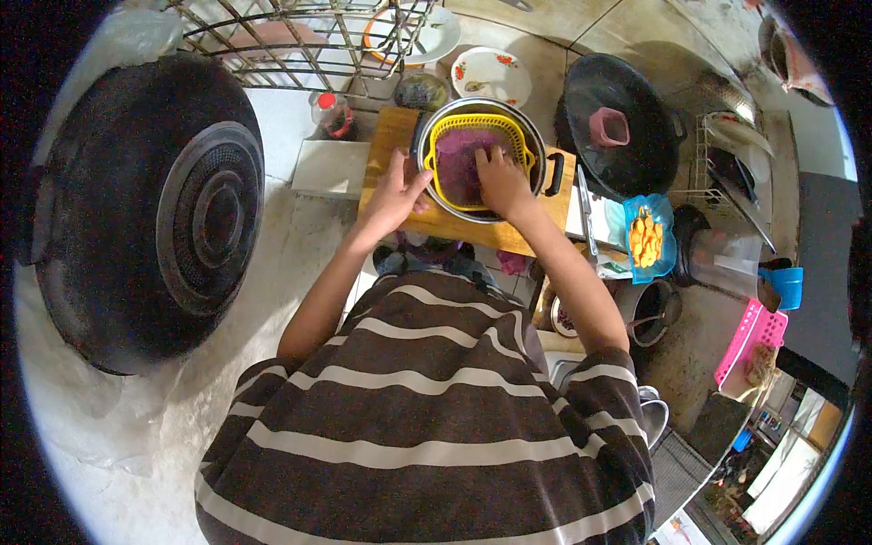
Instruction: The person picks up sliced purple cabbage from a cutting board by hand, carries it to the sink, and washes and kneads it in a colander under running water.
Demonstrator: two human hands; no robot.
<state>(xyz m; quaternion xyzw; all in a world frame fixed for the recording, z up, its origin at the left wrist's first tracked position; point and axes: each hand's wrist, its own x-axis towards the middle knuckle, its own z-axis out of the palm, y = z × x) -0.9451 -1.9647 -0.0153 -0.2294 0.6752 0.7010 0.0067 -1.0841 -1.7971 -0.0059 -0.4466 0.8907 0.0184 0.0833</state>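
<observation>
A yellow plastic basket point(523, 143) with purple contents point(457, 173) sits inside a metal pot point(536, 123) with black handles. The pot stands on a wooden board point(381, 154). My right hand point(501, 184) reaches into the basket from the right, its fingers bent down into the purple contents. Those fingertips are hidden, so what they hold cannot be made out. At the pot's left side is my left hand point(392, 200), with thumb and fingers apart. Its thumb lies near the basket's left edge; whether it touches cannot be told.
Behind the board are a floral plate point(490, 77), a red-capped jar point(333, 116) and a wire rack point(300, 41). To the right lie a knife point(587, 213), a blue tray point(668, 238) of orange slices and a black wok point(627, 168). A large black pan point(109, 209) stands left.
</observation>
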